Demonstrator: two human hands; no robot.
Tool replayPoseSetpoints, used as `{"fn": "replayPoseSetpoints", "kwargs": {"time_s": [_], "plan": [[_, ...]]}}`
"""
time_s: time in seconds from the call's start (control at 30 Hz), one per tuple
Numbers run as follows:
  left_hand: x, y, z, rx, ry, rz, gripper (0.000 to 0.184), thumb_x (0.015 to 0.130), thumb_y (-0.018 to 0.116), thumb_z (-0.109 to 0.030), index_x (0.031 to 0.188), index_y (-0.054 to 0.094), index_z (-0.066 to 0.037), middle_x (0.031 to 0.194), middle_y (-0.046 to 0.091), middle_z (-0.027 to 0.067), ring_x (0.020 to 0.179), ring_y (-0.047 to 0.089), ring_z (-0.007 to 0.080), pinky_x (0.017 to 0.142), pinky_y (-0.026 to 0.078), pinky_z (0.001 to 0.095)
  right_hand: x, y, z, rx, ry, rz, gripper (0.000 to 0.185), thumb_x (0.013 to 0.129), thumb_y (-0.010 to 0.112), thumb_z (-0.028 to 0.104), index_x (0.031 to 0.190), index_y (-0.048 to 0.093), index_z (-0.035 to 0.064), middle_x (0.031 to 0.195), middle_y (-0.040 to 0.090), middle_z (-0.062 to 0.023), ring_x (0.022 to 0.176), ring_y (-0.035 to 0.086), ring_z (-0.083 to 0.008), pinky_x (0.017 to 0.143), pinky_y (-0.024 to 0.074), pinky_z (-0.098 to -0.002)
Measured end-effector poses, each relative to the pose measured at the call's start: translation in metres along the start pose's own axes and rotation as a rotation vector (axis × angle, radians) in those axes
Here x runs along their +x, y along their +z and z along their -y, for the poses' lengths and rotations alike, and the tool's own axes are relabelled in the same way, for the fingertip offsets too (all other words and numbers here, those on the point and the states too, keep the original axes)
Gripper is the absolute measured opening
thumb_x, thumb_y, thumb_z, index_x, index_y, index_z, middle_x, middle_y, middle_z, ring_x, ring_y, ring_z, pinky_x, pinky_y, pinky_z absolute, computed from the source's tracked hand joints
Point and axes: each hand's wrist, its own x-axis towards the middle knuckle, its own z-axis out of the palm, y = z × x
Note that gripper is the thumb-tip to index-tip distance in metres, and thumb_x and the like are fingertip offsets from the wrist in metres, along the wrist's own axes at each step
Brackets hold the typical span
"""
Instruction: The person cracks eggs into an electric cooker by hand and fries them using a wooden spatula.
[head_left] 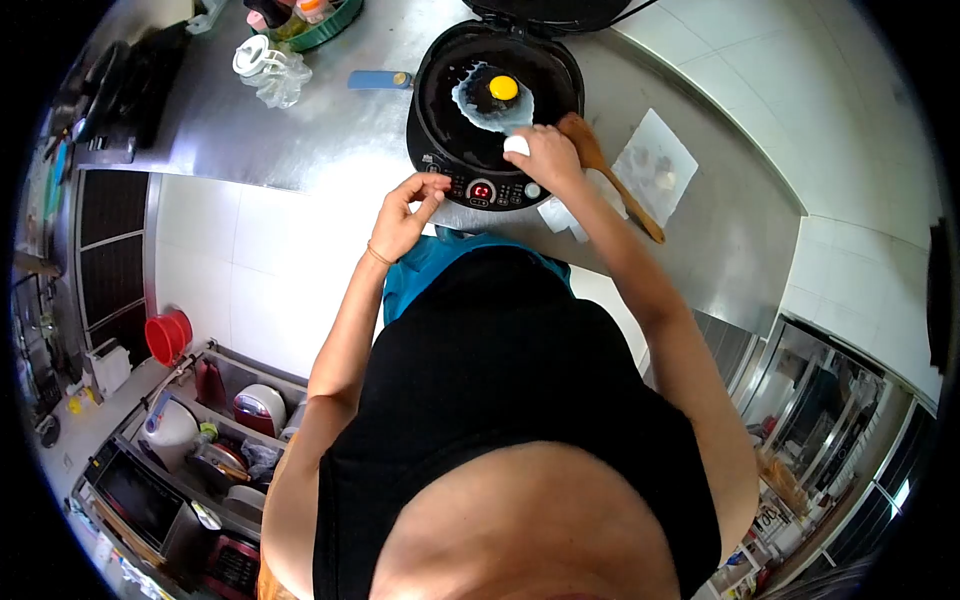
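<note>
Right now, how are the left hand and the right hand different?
The right hand pinches a small white thing, maybe eggshell; the left hand shows nothing in it. The right hand is at the front right of the pan; the left hand is by the buttons. The left hand has a wrist band; the right hand shows none. Neither wears a glove.

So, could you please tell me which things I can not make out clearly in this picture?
All in the head view:
- White object: partly covered by the right hand holding it, so its full shape is hidden.
- Control panel: most lettering is too small to read.
- Left hand: seen from above, so contact with the panel is unclear.
- Black lid: cut off by the top edge.
- Green basket: also cut off there.
</note>
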Motion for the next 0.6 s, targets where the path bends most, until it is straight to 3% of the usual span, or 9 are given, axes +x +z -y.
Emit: {"fn": "replayPoseSetpoints", "kwargs": {"time_s": [0.03,0.13,0.17,0.27,0.3,0.4,0.47,0.6], "plan": [[0.004,-0.003,0.0,-0.005,-0.003,-0.003,0.018,0.09,0.054,-0.01,0.105,0.059,0.0,0.098,0.062,0.0061,0.094,0.057,0.0127,0.086,0.044,0.0267,0.001,0.001,-0.001,0.043,-0.022,-0.096,0.038,0.075,0.067,0.031,0.1,0.062,0.0045,0.098,0.063,-0.0163,0.096,0.058,-0.0314,0.082,0.0476,-0.0402],[0.02,-0.008,-0.001,-0.032,0.014,-0.011,0.018,0.09,0.055,-0.01,0.105,0.059,-0.001,0.098,0.062,0.0056,0.094,0.056,0.0123,0.086,0.044,0.026,-0.002,0.006,0.0,-0.056,0.043,0.192,0.038,0.074,0.067,0.032,0.1,0.063,0.0047,0.098,0.063,-0.016,0.096,0.058,-0.031,0.083,0.0473,-0.0402],[0.027,-0.009,-0.001,-0.044,0.021,-0.009,0.018,0.09,0.055,-0.01,0.105,0.059,0.0,0.098,0.062,0.0055,0.094,0.056,0.012,0.086,0.044,0.0258,-0.004,0.021,-0.008,-0.052,0.023,0.076,0.038,0.074,0.067,0.033,0.101,0.064,0.0066,0.098,0.063,-0.0153,0.095,0.058,-0.0312,0.083,0.0473,-0.0401],[0.058,-0.013,-0.001,-0.043,0.072,0.009,0.02,0.09,0.053,-0.008,0.107,0.058,0.0,0.1,0.061,0.0049,0.095,0.055,0.0105,0.086,0.043,0.0241,0.003,0.004,-0.01,0.063,0.032,0.021,0.04,0.074,0.067,0.034,0.104,0.063,0.0076,0.097,0.064,-0.0149,0.091,0.06,-0.0322,0.081,0.0483,-0.0399],[0.073,-0.013,-0.004,-0.045,0.096,0.019,0.02,0.09,0.053,-0.007,0.108,0.058,0.0,0.1,0.061,0.0048,0.095,0.054,0.0103,0.085,0.043,0.0237,0.014,-0.004,-0.015,0.191,0.069,0.017,0.043,0.074,0.068,0.035,0.107,0.062,0.0079,0.095,0.065,-0.0147,0.085,0.062,-0.0337,0.077,0.0496,-0.0404],[0.128,-0.004,0.0,-0.036,0.198,0.074,0.025,0.089,0.053,-0.005,0.113,0.057,-0.001,0.101,0.06,0.0042,0.093,0.054,0.01,0.083,0.043,0.0234,0.054,0.011,-0.051,0.803,0.137,-0.102,0.045,0.077,0.069,0.036,0.106,0.06,0.0036,0.093,0.066,-0.0132,0.081,0.064,-0.0222,0.071,0.051,-0.0319],[0.156,0.006,-0.002,0.161,0.24,0.117,0.036,0.085,0.057,-0.003,0.12,0.055,-0.006,0.104,0.057,0.0044,0.088,0.054,0.0107,0.081,0.043,0.024,0.066,-0.019,-0.041,0.946,0.374,0.03,0.046,0.079,0.067,0.038,0.107,0.056,0.004,0.094,0.063,-0.0106,0.078,0.061,-0.0163,0.068,0.05,-0.0251],[0.185,0.023,-0.003,0.029,0.146,0.311,0.05,0.076,0.067,0.0,0.123,0.054,-0.007,0.102,0.055,0.0017,0.077,0.053,0.0069,0.072,0.045,0.0201,0.075,-0.029,-0.053,1.5,0.348,0.34,0.033,0.088,0.057,0.038,0.101,0.054,0.0082,0.084,0.059,-0.0014,0.07,0.057,-0.0094,0.061,0.0475,-0.0201]]}}
